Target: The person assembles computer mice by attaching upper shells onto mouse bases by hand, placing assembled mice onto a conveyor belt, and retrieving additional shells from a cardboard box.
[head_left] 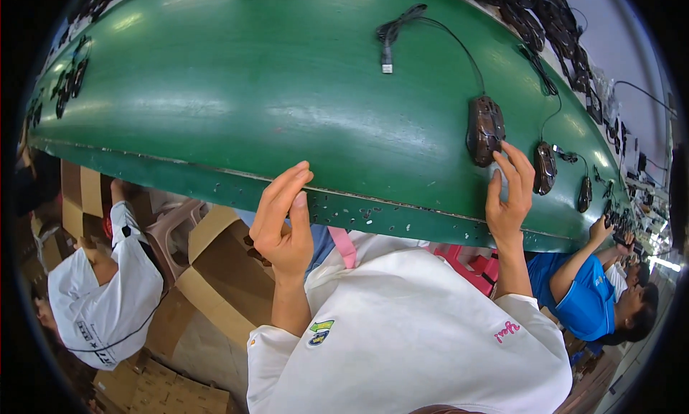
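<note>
A dark, glossy computer mouse (486,130) lies on the green work surface (237,77), in front of my right hand. Its cable runs away to a tied bundle (402,28), from which a USB plug (387,62) points toward me. My right hand (511,188) holds nothing. Its fingertips are at the near end of the mouse; whether they touch it I cannot tell. Over the near edge of the surface, my left hand (283,224) is raised, fingers stretched out close together and thumb apart, with nothing in it.
More corded mice (545,168) lie to the right, near a person in a blue shirt (585,299). Dark mice and cables (538,16) are heaped along the far side. At left stand an open cardboard box (237,270) and a person in a white shirt (104,299).
</note>
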Motion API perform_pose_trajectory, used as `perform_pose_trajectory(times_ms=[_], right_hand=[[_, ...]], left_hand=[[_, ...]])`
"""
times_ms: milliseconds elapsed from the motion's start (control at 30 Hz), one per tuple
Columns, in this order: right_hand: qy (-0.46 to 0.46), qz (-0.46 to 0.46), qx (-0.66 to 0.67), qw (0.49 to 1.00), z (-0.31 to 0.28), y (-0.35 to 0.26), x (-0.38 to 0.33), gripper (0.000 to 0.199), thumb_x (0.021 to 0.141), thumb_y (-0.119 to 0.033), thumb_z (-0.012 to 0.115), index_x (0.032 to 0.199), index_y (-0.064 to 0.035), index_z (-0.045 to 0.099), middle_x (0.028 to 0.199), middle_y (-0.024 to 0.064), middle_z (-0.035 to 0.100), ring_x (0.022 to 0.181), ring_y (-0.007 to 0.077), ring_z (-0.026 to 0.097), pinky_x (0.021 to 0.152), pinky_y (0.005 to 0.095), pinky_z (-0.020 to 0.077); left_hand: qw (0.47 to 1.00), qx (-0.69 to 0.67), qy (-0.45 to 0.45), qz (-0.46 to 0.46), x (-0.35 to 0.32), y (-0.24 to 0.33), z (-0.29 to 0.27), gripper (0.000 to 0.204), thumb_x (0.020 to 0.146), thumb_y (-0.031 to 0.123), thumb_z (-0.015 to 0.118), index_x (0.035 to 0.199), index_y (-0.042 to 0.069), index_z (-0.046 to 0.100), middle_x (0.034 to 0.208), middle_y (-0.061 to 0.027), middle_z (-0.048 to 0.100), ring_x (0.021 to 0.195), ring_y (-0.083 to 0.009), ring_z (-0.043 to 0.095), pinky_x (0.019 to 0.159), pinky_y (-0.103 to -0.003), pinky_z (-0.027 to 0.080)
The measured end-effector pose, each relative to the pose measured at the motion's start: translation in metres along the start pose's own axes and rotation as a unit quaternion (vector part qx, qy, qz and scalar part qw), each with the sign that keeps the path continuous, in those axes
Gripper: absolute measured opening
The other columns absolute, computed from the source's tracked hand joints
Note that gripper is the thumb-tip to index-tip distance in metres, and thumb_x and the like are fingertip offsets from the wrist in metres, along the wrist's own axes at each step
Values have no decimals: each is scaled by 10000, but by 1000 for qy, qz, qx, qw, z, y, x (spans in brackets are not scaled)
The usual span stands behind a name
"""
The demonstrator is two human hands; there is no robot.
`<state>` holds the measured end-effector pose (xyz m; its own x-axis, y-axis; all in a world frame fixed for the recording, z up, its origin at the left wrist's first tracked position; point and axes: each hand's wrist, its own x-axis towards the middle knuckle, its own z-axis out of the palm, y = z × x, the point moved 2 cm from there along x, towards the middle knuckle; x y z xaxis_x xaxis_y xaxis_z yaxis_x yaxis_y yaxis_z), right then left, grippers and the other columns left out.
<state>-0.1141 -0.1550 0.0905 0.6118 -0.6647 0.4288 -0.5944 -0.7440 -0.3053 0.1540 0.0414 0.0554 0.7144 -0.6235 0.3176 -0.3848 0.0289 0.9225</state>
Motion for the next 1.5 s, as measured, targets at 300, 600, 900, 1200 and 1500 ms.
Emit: perform_pose_trajectory(times_ms=[300, 600, 900, 1200, 1500], right_hand=[[5, -40, 63, 997, 9, -22, -8, 341, 939, 100, 521, 1238, -4, 647, 1345, 158, 632, 1195, 284, 616, 1039, 360, 475], [-47, -85, 208, 973, 45, -100, -9, 307, 935, 123, 490, 1171, 23, 660, 1271, 186, 654, 1128, 300, 621, 1011, 382, 491], [-102, -152, 201, 962, 51, -141, 12, 360, 917, 150, 452, 1171, 15, 669, 1241, 179, 666, 1107, 293, 627, 988, 385, 502], [-164, -167, 187, 954, 65, -190, 20, 420, 885, 152, 425, 1186, -2, 674, 1233, 171, 670, 1091, 281, 630, 954, 366, 511], [-217, -188, 243, 927, 82, -214, 24, 413, 809, 120, 455, 1128, 3, 690, 1160, 173, 698, 1012, 296, 638, 921, 382, 521]], left_hand=[[974, 3, 226, -12, -36, -24, -54, 280, 903, -86, 564, 1134, -17, 707, 1149, -153, 723, 911, -227, 705, 830, -288, 565], [887, 193, 321, -270, -191, -181, -117, 308, 888, -42, 569, 1166, -9, 698, 1162, -150, 705, 1036, -302, 668, 920, -367, 540], [585, 552, 251, -539, -410, -282, -300, 853, 839, 145, 700, 1582, 107, 283, 1579, -260, 302, 1403, -446, 385, 1111, -563, 372], [567, 410, 169, -694, -448, -315, -418, 888, 840, 344, 767, 1572, 139, 308, 1431, -272, 497, 1243, -446, 560, 983, -524, 499], [687, 436, 123, -569, -462, -311, -374, 508, 919, 219, 609, 1411, 105, 554, 928, -267, 708, 830, -499, 665, 767, -574, 535]])
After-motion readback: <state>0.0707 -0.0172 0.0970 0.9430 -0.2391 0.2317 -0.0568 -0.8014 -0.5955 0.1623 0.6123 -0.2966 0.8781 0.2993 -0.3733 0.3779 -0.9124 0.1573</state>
